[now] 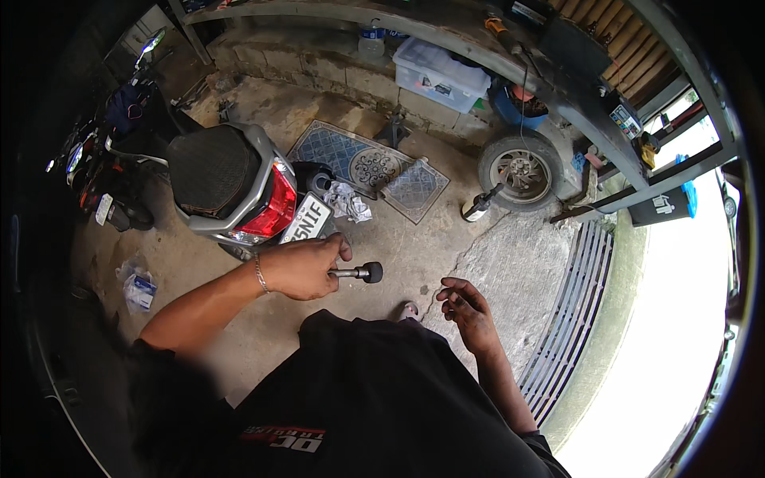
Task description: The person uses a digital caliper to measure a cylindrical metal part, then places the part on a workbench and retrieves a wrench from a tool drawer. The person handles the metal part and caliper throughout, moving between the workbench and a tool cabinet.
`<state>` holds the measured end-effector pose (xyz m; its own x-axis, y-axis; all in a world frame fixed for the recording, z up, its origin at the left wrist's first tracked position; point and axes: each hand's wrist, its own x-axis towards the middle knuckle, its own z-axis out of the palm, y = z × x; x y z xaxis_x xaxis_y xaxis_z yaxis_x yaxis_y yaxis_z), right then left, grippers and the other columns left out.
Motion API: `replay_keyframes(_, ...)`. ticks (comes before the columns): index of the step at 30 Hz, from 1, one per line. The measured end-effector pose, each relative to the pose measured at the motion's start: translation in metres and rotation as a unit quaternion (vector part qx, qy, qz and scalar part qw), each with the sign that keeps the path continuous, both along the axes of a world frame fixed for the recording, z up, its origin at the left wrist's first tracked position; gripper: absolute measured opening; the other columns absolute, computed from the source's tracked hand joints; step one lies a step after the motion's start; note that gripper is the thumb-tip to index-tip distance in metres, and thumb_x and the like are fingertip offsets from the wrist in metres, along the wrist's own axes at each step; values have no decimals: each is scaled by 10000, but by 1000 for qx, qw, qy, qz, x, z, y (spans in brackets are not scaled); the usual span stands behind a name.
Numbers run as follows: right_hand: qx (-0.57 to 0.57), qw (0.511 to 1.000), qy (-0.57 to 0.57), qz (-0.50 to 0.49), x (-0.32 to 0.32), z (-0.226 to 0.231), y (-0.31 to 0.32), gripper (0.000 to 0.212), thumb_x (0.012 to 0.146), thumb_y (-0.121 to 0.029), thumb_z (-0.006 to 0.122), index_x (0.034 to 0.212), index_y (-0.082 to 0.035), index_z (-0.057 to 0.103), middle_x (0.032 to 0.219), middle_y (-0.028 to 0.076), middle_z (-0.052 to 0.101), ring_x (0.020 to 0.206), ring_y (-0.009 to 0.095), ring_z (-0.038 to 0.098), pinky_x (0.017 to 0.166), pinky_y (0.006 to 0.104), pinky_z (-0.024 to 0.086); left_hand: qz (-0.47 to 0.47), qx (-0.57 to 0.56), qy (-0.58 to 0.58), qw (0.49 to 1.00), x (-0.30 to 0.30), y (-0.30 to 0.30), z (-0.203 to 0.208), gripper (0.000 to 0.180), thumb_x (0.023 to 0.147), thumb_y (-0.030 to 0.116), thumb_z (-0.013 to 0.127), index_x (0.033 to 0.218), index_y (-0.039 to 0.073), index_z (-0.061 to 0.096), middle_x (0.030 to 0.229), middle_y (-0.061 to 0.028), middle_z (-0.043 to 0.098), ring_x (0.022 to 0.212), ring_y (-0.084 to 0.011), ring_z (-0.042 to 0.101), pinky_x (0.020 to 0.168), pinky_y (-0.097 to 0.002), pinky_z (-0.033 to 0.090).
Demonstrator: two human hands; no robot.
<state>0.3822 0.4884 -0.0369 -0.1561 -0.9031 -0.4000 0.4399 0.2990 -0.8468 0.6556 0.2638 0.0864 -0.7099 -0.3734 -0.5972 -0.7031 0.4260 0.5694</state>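
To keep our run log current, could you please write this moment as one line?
left hand: holding black-headed metal tool | right hand: half-open, nothing visible held | ahead: silver scooter, patterned mat

Glaring daylight from the right burns to blank white beyond the metal grate (570,319), the floor (410,247) lies in soft shade, straight edges bend toward a black rim, and blur smears the left sleeve (171,374).
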Motion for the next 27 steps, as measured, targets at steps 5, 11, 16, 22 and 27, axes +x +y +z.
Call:
replay_keyframes(5, -29, 998, 50, -12, -94, 21, -31, 410, 994, -251, 650, 1337, -40, 578, 1082, 30, 659, 897, 109, 559, 801, 261, 435, -156, -29, -72, 985, -126, -47, 71, 391, 876, 198, 675, 1209, 22, 572, 961, -126, 693, 914, -272, 686, 813, -404, 526)
replay_keyframes(11, -85, 995, 22, -45, -154, 17, -133, 387, 985, -222, 650, 1321, -41, 588, 1056, 16, 650, 904, 109, 556, 809, 258, 433, -220, -226, 19, 949, -219, -111, 101, 265, 863, 127, 646, 1108, 28, 634, 963, -163, 696, 994, -336, 671, 920, -449, 520)
replay_keyframes(16, -67, 994, 54, -72, -232, 15, -211, 370, 992, -224, 642, 1309, -39, 595, 1059, 24, 649, 889, 107, 560, 785, 254, 437, -178, -253, 129, 942, -280, -209, 114, 221, 843, 96, 686, 1056, 41, 659, 989, -134, 697, 1034, -337, 654, 959, -444, 505)
replay_keyframes(22, -49, 982, 118, -136, -337, 35, -296, 334, 1016, -212, 605, 1302, -39, 603, 1060, 5, 678, 911, 96, 579, 781, 247, 446, -130, -234, 224, 937, -354, -318, 127, 360, 861, 126, 741, 1216, 100, 685, 1163, -120, 678, 1111, -329, 638, 1002, -416, 509)
replay_keyframes(27, -57, 938, 294, -176, -456, 50, -384, 302, 1014, -201, 621, 1260, -27, 646, 1051, 30, 703, 954, 127, 623, 839, 277, 480, -23, -186, 386, 903, -414, -376, 117, 432, 840, 43, 776, 1257, 62, 664, 1253, -97, 689, 1095, -252, 672, 943, -356, 565)
